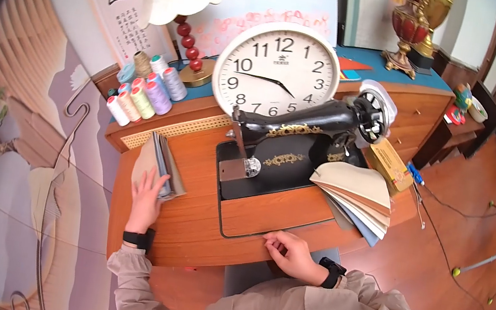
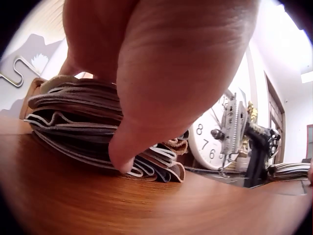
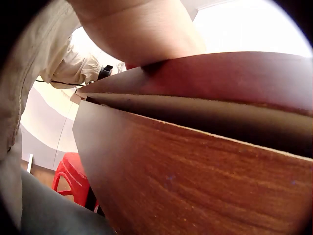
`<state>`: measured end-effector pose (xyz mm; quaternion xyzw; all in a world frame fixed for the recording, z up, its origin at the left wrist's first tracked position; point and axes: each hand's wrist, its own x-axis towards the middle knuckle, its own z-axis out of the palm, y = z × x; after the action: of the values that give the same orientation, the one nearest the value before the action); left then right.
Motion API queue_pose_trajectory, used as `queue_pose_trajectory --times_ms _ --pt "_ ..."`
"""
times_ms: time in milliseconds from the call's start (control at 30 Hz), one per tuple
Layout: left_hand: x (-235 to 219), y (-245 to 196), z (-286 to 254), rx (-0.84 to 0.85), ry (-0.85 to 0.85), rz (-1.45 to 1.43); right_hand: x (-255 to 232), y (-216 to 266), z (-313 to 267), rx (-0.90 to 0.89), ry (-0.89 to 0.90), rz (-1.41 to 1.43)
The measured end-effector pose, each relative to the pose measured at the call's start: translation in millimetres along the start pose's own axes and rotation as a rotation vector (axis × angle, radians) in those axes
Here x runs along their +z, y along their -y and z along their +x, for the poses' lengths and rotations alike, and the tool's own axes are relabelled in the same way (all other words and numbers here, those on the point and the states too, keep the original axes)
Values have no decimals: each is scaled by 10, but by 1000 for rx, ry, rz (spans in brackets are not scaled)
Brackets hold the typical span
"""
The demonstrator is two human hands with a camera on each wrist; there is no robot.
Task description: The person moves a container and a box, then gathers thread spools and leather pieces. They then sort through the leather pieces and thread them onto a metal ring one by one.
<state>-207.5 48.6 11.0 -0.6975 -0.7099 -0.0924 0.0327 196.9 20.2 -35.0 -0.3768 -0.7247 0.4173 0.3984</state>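
Note:
A layered stack of folded cloth or leather pieces [image 2: 73,122] lies on the left of the wooden sewing table [image 1: 180,222]. My left hand [image 1: 145,201] rests over this stack, its fingers extended across the cream top piece; the thumb [image 2: 129,132] comes down against the layered edge, close to the tabletop. At the table's front edge rests my right hand [image 1: 294,256], fingers loosely curled and holding nothing. In the right wrist view only the heel of this hand [image 3: 146,29] shows above the table edge. A black sewing machine [image 1: 297,127] stands between and beyond both hands.
A fanned set of swatches [image 1: 354,193] and a yellow box [image 1: 389,165] lie right of the machine. Behind stand a large clock [image 1: 268,62], several thread spools [image 1: 154,93] and a lamp [image 1: 193,50]. Cables [image 1: 439,248] run over the floor at right. A red stool [image 3: 72,174] stands below the table.

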Motion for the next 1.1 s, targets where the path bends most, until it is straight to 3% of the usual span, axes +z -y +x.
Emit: queue_pose_trajectory --times_ms 100,200,300,400,467,500,633,733,967,1100 --pt "7 200 56 -69 -54 49 -22 4 -13 -40 -6 -10" --pt "119 315 67 -52 -80 -76 -15 -32 -13 -94 -2 -33" --pt "8 121 27 -63 -90 -91 -60 -20 -27 -129 16 -41" --pt "-142 -240 -60 -159 -27 -70 -201 58 -37 -33 52 95" --pt "-132 -449 -145 -108 -142 -61 -489 124 8 -275 -109 -406" --pt "-147 -576 -189 -103 -140 -59 -645 150 47 -297 -194 -499" --pt "-179 -1186 -351 90 -121 -254 -1184 51 90 -46 -337 -926" --pt "-112 -1559 -405 112 -107 -274 -1343 -140 66 108 -268 -1035" --pt "-64 -2298 -410 123 -104 -699 -1428 -345 193 -5 -285 -1182" --pt "199 -2393 -426 120 -49 -888 -1517 -174 176 -65 -293 -973"
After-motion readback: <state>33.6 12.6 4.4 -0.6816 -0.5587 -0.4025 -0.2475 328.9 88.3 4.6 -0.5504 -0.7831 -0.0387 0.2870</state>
